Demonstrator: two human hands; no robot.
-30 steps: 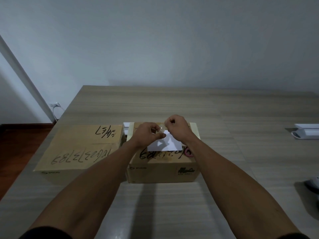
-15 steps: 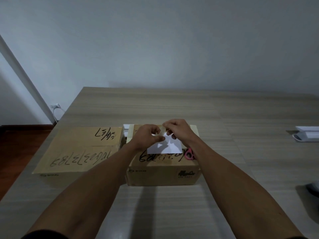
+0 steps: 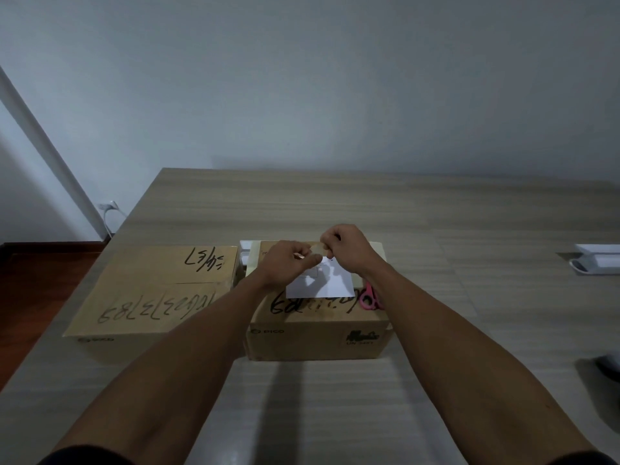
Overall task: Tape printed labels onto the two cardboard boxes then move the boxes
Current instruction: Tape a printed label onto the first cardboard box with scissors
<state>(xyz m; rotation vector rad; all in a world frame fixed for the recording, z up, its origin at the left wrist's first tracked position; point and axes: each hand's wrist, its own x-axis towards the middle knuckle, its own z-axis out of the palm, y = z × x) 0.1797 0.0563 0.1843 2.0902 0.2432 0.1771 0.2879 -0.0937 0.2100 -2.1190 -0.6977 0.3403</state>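
Two cardboard boxes stand side by side on the wooden table (image 3: 335,209). The left box (image 3: 151,290) has black handwriting on its lid. On the right box (image 3: 315,337) lies a white printed label (image 3: 330,285), partly hidden by my hands. My left hand (image 3: 288,263) and my right hand (image 3: 349,250) hover just above the label, and both pinch a short strip of brownish tape (image 3: 317,248) stretched between their fingertips. Pink-handled scissors (image 3: 369,298) rest on the right box beside the label.
A white object (image 3: 246,250) peeks out behind the gap between the boxes. A white device (image 3: 597,263) sits at the table's right edge, and a grey object (image 3: 609,367) lies nearer on the right. A wall socket with a cable (image 3: 109,208) is at the left.
Both hands have lifted slightly off the label, and the right hand has shifted a little away from the left, with the tape strip between them. The boxes have not moved.
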